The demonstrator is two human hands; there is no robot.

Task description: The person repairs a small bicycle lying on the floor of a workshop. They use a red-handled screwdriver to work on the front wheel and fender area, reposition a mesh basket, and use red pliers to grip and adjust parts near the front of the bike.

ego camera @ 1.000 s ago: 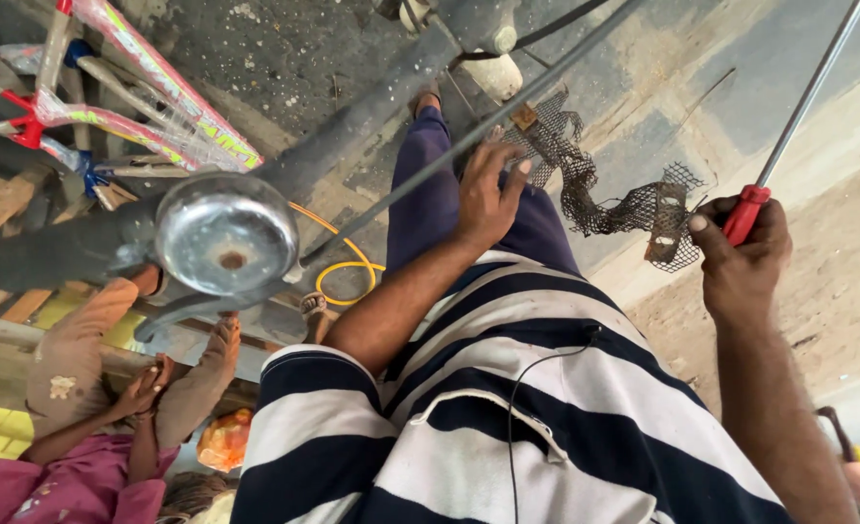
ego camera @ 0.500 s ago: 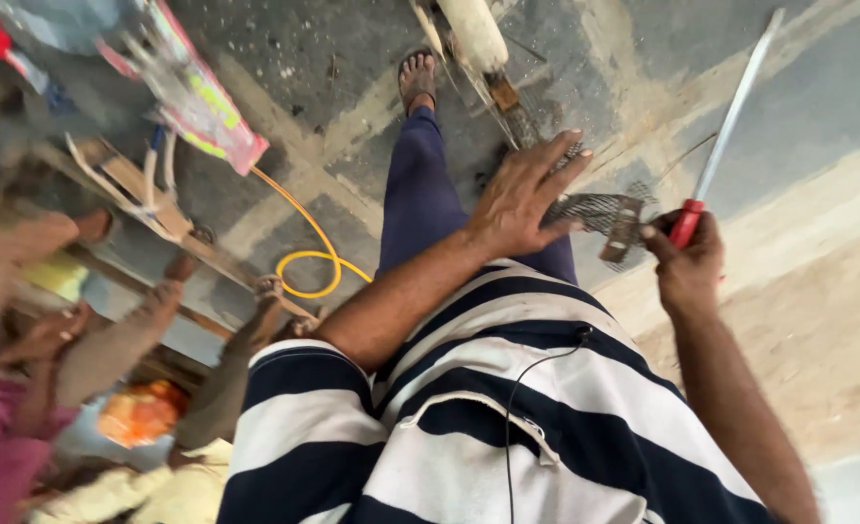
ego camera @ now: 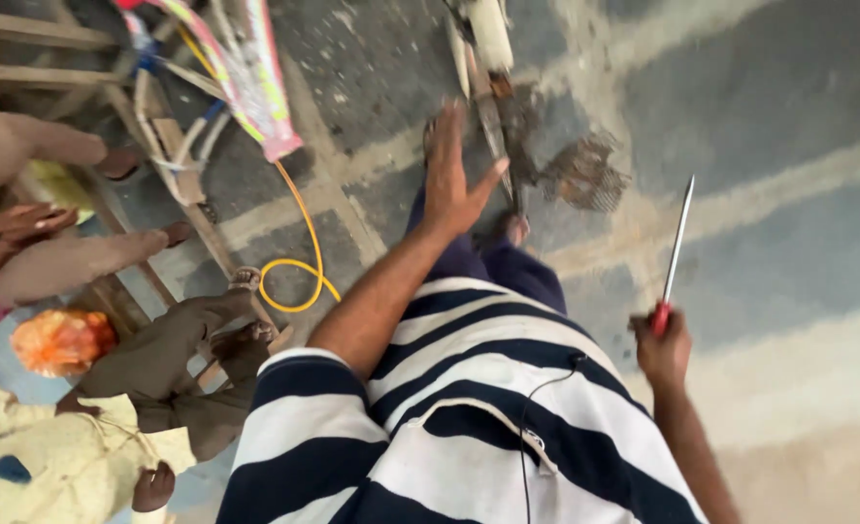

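My left hand (ego camera: 452, 177) is stretched forward with fingers spread, holding nothing, over the concrete floor just left of a long metal part (ego camera: 489, 73) lying on the ground. My right hand (ego camera: 662, 344) is closed around the red handle of a long screwdriver (ego camera: 675, 247), whose shaft points up and away. A piece of rusty wire mesh (ego camera: 582, 175) lies on the floor between the two hands, blurred. I wear a navy and white striped shirt (ego camera: 469, 417).
A yellow hose (ego camera: 294, 254) loops on the floor at centre left. A small colourful bicycle frame (ego camera: 246, 73) and wooden slats (ego camera: 182, 160) lie at upper left. Other people sit at the left edge, their legs and feet (ego camera: 173, 335) near the hose.
The view has swung. My left hand has let go of the metal tube and now reaches forward with spread fingers. My right hand has dropped lower and away from the mesh, still holding the screwdriver.
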